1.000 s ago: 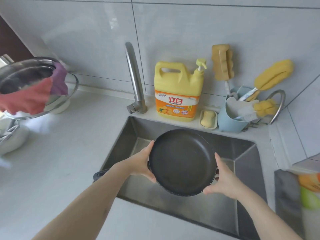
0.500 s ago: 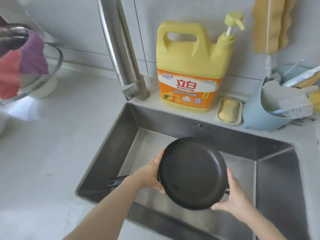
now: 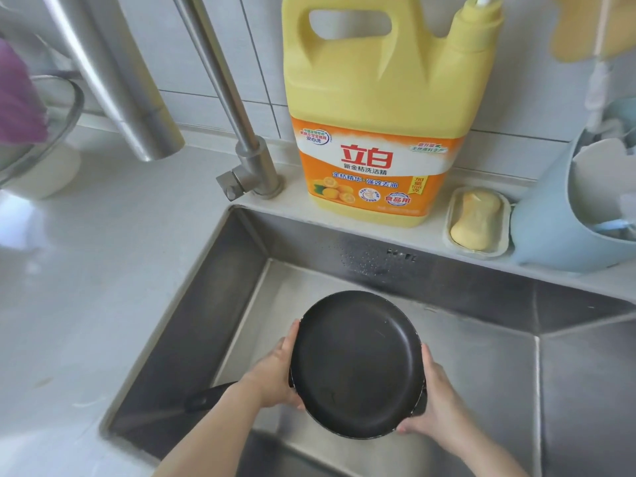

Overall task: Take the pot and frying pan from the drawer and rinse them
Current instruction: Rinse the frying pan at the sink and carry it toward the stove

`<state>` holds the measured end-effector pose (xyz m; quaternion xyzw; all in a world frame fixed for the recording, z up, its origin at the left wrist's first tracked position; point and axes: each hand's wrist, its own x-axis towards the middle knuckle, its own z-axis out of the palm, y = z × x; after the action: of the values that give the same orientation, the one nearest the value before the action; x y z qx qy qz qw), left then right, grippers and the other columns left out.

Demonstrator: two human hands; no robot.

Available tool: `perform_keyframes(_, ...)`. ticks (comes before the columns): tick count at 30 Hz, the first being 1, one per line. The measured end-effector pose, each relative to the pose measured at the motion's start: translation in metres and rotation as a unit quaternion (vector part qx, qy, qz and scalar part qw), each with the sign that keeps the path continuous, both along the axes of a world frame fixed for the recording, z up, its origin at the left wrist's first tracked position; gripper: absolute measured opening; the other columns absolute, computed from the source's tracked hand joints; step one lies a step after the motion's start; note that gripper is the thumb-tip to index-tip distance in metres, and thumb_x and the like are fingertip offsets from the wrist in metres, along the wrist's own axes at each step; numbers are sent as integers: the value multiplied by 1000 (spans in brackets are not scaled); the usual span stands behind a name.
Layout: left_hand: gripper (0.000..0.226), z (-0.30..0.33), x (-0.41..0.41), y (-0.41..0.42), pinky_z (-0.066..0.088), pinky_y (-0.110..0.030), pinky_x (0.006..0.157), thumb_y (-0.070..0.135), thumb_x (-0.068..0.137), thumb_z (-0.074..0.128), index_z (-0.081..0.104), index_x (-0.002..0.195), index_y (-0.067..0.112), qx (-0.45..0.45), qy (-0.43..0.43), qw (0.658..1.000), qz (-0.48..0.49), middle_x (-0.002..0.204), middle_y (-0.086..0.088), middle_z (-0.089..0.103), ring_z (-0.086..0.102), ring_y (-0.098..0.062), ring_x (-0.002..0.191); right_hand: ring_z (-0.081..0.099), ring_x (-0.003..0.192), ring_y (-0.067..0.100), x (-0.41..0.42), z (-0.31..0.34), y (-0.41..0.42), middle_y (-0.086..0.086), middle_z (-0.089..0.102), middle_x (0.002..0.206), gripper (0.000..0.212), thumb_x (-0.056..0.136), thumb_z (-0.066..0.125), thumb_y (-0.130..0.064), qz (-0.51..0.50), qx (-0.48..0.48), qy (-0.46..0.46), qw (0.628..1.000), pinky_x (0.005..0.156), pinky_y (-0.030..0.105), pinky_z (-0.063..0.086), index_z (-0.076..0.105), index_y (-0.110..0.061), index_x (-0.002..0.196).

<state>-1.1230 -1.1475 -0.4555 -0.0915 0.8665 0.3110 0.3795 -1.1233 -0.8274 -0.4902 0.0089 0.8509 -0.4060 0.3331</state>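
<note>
Grey tiles stand behind the steel sink (image 3: 192, 315), and a yellow detergent jug (image 3: 378, 108) and the tap (image 3: 253, 166) are on the pale surface (image 3: 86, 263) behind it. From my head view, I hold the black frying pan (image 3: 356, 364) over the basin, tilted toward me. My left hand (image 3: 275, 376) and right hand (image 3: 437, 401) curl around its opposite rims. I think it is stiff, rather light, maybe slippery when wet; the handle (image 3: 210, 395) gives a safer hold.

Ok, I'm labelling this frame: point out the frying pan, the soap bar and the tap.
frying pan (image 3: 356, 364), head view, middle of its dark inside.
soap bar (image 3: 476, 218), head view, its top face.
tap (image 3: 256, 160), head view, lower stem.
</note>
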Motion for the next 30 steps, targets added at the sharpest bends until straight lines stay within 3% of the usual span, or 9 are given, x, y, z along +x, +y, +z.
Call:
perform_keyframes(7, 150, -9, 1, -3, 43, -33, 105, 26, 59, 91, -30, 148, 37, -20, -22, 1000, 5, 152, 12, 22, 50, -14, 123, 39, 120, -3, -3, -18, -3, -23, 22, 135, 161, 36, 91, -51, 16, -2, 3, 1000, 96, 19, 41, -30, -54, 142)
perform_keyframes(10, 140, 6, -10, 3, 39, -39, 111, 36, 62, 91, -13, 156, 28, -31, -3, 999, 35, 157, 5, 15, 37, -21, 137, 44, 114, -9, -2, -21, -1, -26, 20, 134, 160, 43, 94, -41, 16, -4, 2, 1000, 89, 12, 42, -31, -56, 141)
perform_keyframes(12, 117, 30, -27, 7, 36, -37, 112, 42, 72, 84, 8, 158, 21, -24, 105, 985, 136, 157, -2, 24, 37, -20, 138, 38, 117, -8, -3, -19, -2, -24, 20, 135, 160, 42, 93, -44, 17, 0, 3, 1000, 89, 12, 37, -32, -54, 141)
perform_keyframes(14, 89, 67, -53, 8, 38, -22, 105, 45, 84, 72, 25, 155, 20, 4, 258, 927, 271, 146, 3, 42, 48, -11, 127, 33, 118, -7, -4, -18, -3, -25, 19, 134, 158, 39, 91, -48, 17, 6, 7, 1000, 84, 7, 36, -34, -57, 137)
perform_keyframes(17, 48, 125, -96, 0, 34, 2, 71, 51, 91, 55, 55, 128, 21, 26, 413, 833, 367, 106, 16, 60, 56, 9, 89, 33, 114, -7, -4, -17, -4, -25, 19, 130, 155, 38, 87, -51, 20, 15, 11, 1000, 73, 3, 36, -36, -59, 132)
perform_keyframes(20, 34, 159, -134, -9, 33, -11, 52, 51, 93, 44, 50, 79, 21, 24, 461, 788, 407, 58, 18, 48, 44, 2, 55, 35, 111, -6, -5, -17, -4, -24, 20, 129, 156, 37, 86, -51, 22, 20, 12, 999, 72, 3, 36, -37, -58, 133)
perform_keyframes(23, 41, 162, -158, -21, 40, -29, 67, 41, 98, 46, 63, 89, 5, 14, 421, 771, 477, 70, 3, 57, 51, -17, 69, 36, 112, -5, -5, -15, -5, -22, 22, 133, 158, 34, 84, -56, 26, 25, 8, 999, 75, 7, 37, -35, -52, 137)
perform_keyframes(25, 36, 160, -163, -27, 38, -31, 69, 35, 97, 46, 68, 93, 6, -11, 416, 771, 482, 70, 0, 52, 47, -21, 71, 39, 114, -2, -6, -14, -5, -17, 21, 140, 160, 36, 86, -55, 29, 25, 1, 999, 83, 12, 38, -33, -46, 143)
perform_keyframes(30, 35, 161, -159, -39, 24, -29, 50, 21, 88, 47, 39, 55, 20, -50, 417, 800, 429, 53, 4, 32, 29, -20, 54, 37, 115, -1, -3, -17, -3, -17, 19, 145, 160, 45, 91, -47, 31, 16, 5, 999, 90, 16, 36, -33, -43, 146)
